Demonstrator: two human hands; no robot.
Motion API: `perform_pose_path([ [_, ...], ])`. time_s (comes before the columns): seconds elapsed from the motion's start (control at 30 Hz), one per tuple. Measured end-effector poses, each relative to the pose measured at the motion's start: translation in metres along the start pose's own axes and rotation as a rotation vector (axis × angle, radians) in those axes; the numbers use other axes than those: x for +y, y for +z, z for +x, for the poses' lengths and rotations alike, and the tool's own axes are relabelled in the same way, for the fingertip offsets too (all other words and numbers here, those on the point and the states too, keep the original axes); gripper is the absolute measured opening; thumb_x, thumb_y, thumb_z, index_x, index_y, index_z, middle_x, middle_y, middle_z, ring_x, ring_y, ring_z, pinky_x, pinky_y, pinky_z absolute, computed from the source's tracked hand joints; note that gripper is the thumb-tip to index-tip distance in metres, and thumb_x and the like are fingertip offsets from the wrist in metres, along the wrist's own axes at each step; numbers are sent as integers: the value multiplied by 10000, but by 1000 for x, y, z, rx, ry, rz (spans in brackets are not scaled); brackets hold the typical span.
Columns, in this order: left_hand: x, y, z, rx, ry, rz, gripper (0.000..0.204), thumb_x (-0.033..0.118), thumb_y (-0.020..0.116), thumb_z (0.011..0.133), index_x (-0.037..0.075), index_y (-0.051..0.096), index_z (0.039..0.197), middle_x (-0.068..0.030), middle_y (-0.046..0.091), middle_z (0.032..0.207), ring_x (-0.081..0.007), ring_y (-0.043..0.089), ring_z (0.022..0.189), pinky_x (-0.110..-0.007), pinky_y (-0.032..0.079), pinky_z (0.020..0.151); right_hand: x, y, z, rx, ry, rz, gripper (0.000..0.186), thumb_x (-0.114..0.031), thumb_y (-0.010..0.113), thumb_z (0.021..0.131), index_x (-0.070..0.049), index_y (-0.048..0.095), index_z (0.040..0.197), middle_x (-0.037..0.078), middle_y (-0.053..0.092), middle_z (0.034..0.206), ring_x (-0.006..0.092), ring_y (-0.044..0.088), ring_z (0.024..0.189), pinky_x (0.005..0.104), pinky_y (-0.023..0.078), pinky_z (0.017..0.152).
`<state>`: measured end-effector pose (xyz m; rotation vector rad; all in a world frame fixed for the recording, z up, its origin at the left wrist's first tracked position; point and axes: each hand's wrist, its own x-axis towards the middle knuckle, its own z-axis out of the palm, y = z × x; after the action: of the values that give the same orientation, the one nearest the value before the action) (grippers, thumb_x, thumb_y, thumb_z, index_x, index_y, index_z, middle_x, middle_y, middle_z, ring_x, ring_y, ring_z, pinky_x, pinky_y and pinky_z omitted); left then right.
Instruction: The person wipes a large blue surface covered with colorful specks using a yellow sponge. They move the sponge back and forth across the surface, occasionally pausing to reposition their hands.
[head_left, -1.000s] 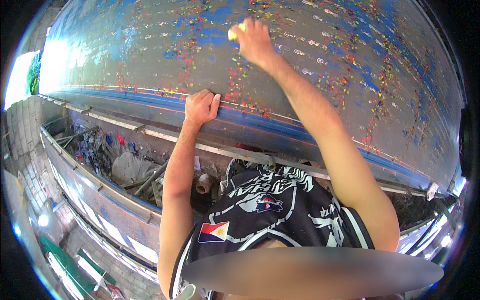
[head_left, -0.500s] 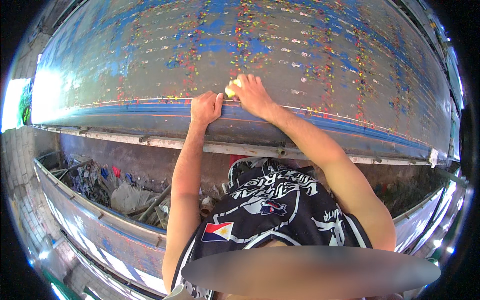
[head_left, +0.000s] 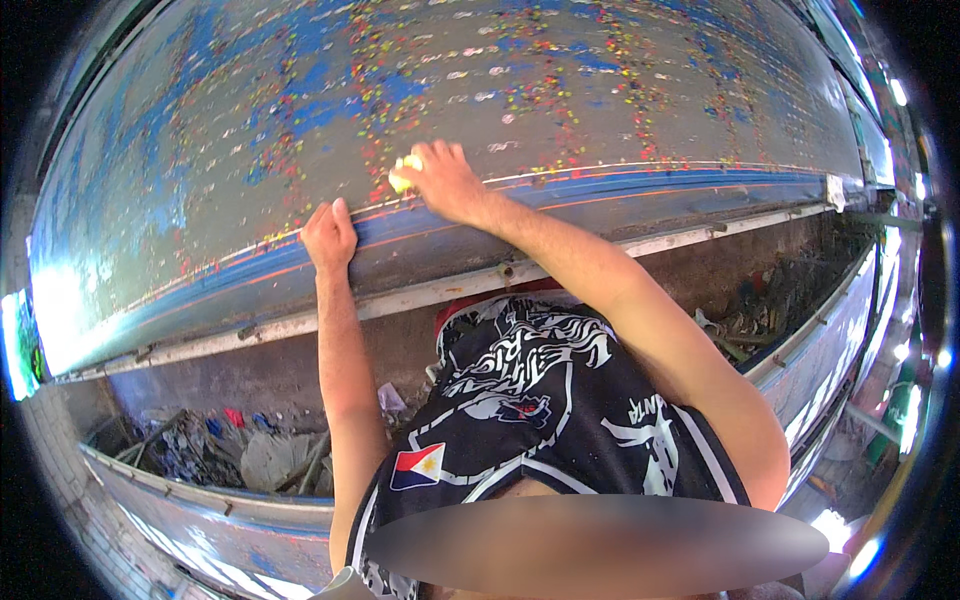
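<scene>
Head view: right hand [head_left: 445,183] is pressed down on a small yellow pad [head_left: 402,176] – prob a sponge or scrap of foam, can't tell exactly – fingers curled tight together over it so only a bit pokes out on the left side. Pad sits on the big table [head_left: 250,130], a grey-blue top speckled w/ dried paint dots, right near the front edge [head_left: 420,250]. Left hand [head_left: 328,236] is just beside it, fingers together and hooked over that edge, gripping the lip. Handling-wise imo the pad looks light and squishy, squashes under the palm, nothing fragile about it – best held from the top w/ fingertips spread flat over it rather than pinched, since it's small and could slip out sideways on a slick painted surface. Table itself looks stiff and heavy, not going anywhere; the edge is a solid grab point. Below the top there's a metal rail [head_left: 440,290], and a trough [head_left: 250,455] full of rags and junk to the lower left.
</scene>
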<state>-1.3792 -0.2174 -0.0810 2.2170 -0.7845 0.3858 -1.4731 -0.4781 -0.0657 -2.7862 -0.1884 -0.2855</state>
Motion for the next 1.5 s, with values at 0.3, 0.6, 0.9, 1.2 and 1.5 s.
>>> perform_pose_path([
  [0.3, -2, 5, 14, -123, -172, 197, 453, 292, 572, 1147, -6, 643, 814, -232, 650, 782, -474, 640, 732, -558, 475, 665, 81, -51, -88, -14, -50, -46, 429, -139, 701, 974, -285, 734, 1376, 115, 601, 1273, 352, 566, 1237, 532, 424, 1060],
  [0.6, 217, 69, 28, -331, -98, 319, 357, 286, 683, 1103, 19, 653, 868, -201, 684, 862, -451, 668, 767, -553, 510, 675, 320, -171, -227, -79, 16, 39, 405, -147, 657, 1009, -307, 752, 1369, 97, 650, 1375, 358, 584, 1291, 532, 444, 1053],
  [0.9, 417, 266, 43, -521, 123, -185, 253, 208, 772, 1024, 39, 703, 849, -145, 701, 816, -392, 700, 741, -502, 562, 660, 573, -300, -457, 34, 608, 59, 438, -146, 755, 944, -219, 757, 1376, 129, 655, 1423, 366, 598, 1343, 547, 468, 1090],
  [1.2, 412, 352, 64, -222, 128, -43, 377, 185, 822, 975, 74, 594, 696, -101, 592, 672, -333, 611, 580, -458, 487, 535, 565, -267, -435, 110, 476, -173, 463, -72, 702, 981, -211, 709, 1423, 186, 574, 1479, 435, 525, 1324, 547, 415, 1112],
  [1.5, 406, 360, 62, -168, 241, 62, 438, 130, 840, 916, 115, 501, 640, -59, 525, 619, -288, 555, 520, -436, 439, 489, 472, -202, -225, 26, -158, 168, 435, -99, 664, 957, -203, 722, 1376, 142, 621, 1351, 381, 580, 1262, 520, 458, 1057],
])
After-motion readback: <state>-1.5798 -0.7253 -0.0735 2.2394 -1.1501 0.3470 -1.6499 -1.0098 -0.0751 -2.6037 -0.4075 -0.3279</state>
